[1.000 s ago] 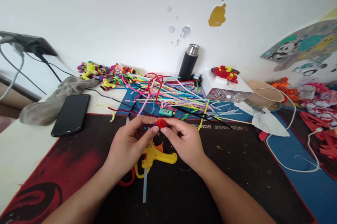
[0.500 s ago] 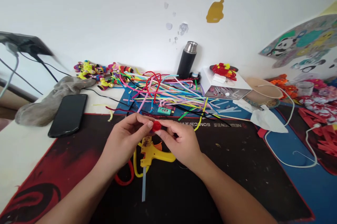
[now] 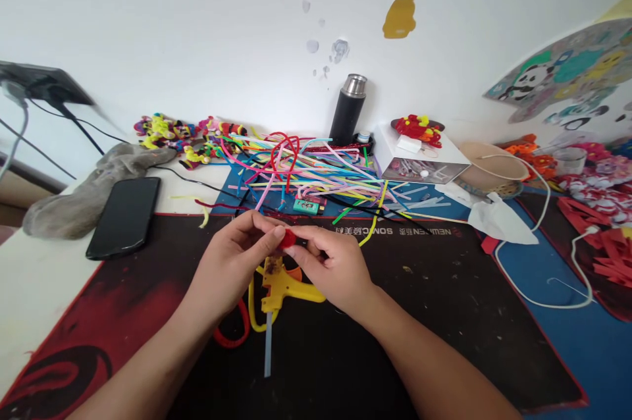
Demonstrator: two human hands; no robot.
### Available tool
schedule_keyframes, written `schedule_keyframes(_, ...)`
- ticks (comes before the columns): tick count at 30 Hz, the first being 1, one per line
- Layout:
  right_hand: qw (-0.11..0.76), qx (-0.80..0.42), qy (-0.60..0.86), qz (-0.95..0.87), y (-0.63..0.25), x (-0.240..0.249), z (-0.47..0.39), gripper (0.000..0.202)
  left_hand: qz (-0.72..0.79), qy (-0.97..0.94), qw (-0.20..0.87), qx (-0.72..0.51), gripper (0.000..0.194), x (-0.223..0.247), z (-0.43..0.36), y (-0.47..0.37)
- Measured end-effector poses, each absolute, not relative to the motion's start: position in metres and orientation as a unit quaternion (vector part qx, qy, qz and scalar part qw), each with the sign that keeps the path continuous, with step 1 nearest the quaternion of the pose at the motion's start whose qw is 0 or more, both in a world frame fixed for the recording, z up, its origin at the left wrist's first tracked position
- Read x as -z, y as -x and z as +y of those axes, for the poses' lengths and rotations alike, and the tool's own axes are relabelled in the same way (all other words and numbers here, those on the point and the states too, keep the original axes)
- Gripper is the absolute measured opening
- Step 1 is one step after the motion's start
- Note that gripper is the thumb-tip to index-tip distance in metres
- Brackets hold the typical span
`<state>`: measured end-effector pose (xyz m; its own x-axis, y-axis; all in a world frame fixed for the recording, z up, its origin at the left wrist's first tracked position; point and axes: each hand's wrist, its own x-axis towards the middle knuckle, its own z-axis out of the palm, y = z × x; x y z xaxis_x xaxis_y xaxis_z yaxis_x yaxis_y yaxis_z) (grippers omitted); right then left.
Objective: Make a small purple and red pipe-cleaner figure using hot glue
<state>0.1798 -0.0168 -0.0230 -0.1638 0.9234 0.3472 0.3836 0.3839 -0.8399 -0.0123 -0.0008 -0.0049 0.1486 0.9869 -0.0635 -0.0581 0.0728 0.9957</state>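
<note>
A small red coil of pipe cleaner (image 3: 287, 238) is pinched between the fingertips of both hands. My left hand (image 3: 241, 250) grips it from the left with thumb and forefinger. On the other side, my right hand (image 3: 332, 262) closes its thumb and forefinger on the coil. Just below the hands lies a yellow hot glue gun (image 3: 279, 288) on the dark mat, a clear glue stick (image 3: 267, 344) poking out of its back end. Beside it a red pipe cleaner loop (image 3: 245, 324) and a yellow pipe cleaner (image 3: 253, 308) lie partly hidden.
Behind the hands spreads a heap of colourful pipe cleaners (image 3: 316, 166). A black thermos (image 3: 348, 110) stands by the wall, left of a white box (image 3: 424, 160). At left lies a black phone (image 3: 123, 217). A white cable (image 3: 543, 307) loops across the right side.
The red coil has turned a little between the fingertips, so its round face shows less. Both hands stay close together; the whole view has shifted slightly.
</note>
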Motion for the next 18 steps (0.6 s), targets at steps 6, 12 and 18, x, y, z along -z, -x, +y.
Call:
schedule_keyframes(6, 0.449, -0.292, 0.468, -0.703, -0.1792, 0.0208, -0.0169, 0.028, 0.479, -0.483, 0.567, -0.464, 0.038, 0.006, -0.0014, 0.0099)
schedule_keyframes(12, 0.46, -0.275, 0.463, -0.706, -0.1822, 0.0188, -0.0147, 0.027, 0.456, -0.494, 0.593, -0.443, 0.039, 0.003, -0.0026, 0.0102)
schedule_keyframes(18, 0.439, -0.242, 0.467, -0.728, -0.1837, 0.0202, -0.015, 0.028, 0.447, -0.491, 0.606, -0.438, 0.038, 0.0016, -0.0009, 0.0111)
